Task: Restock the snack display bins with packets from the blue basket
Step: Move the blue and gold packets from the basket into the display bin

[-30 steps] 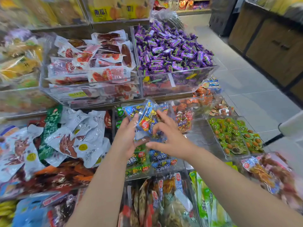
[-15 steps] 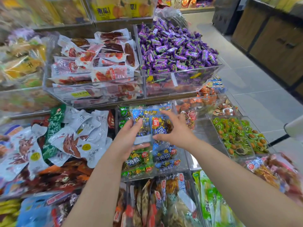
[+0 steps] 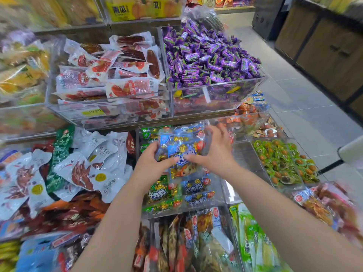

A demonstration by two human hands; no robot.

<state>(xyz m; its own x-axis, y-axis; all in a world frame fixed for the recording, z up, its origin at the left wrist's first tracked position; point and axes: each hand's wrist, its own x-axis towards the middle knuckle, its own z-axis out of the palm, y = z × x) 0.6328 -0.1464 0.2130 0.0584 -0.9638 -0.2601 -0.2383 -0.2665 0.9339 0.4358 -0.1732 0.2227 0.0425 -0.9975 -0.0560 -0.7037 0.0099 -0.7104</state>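
Observation:
A bunch of blue snack packets (image 3: pixel 182 146) sits between my two hands, over a clear bin (image 3: pixel 218 201) of green and blue packets in the middle of the display. My left hand (image 3: pixel 151 163) grips the bunch at its left side, thumb across the front. At the right side my right hand (image 3: pixel 214 152) holds it, fingers curled over the top edge. Inside the bin, more blue packets (image 3: pixel 198 191) lie below the bunch and green ones (image 3: pixel 159 191) lie to their left. The blue basket is out of view.
Around the bin stand other clear bins: purple candies (image 3: pixel 210 55) and red sausage packs (image 3: pixel 117 75) behind, white packs (image 3: pixel 94 165) at left, green-wrapped snacks (image 3: pixel 282 160) at right. A tiled aisle (image 3: pixel 306 107) runs along the right, with wooden cabinets (image 3: pixel 330 48) beyond.
Both hands have carried the bunch of blue packets forward and down onto the bin. The right hand has shifted from the bunch's lower right to its top right edge.

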